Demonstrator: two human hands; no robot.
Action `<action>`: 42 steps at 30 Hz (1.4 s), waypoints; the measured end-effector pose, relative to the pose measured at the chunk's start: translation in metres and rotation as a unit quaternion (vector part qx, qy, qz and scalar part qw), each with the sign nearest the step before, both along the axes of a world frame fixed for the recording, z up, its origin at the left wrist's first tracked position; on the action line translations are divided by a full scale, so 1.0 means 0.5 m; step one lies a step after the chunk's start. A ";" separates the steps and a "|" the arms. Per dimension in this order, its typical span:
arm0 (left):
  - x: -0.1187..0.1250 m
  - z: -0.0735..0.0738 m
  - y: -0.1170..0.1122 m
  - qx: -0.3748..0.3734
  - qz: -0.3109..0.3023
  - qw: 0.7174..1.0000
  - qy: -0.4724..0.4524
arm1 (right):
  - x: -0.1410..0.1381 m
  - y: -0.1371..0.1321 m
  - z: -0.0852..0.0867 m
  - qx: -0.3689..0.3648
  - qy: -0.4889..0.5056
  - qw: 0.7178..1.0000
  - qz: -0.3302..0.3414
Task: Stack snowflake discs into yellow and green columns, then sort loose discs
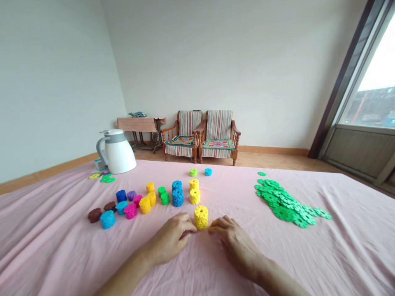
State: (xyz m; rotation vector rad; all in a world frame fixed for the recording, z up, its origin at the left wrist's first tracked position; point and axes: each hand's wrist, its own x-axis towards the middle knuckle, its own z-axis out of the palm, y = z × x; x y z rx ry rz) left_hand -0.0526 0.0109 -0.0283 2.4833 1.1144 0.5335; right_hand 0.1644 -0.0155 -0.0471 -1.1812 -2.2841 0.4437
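Grip indeterminable, left hand [173,237] and right hand [232,239] flank the nearest yellow notched-disc stack [201,218], apparently aligning it, which next calls for even pressure.

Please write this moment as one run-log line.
left hand: beside front yellow stack; right hand: its other side; contact: unclear; green pieces: piled at right
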 end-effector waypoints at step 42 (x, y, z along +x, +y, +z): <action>-0.055 0.000 0.042 0.028 0.029 0.999 0.032 | -0.094 0.076 -0.004 0.031 -0.085 0.996 -0.016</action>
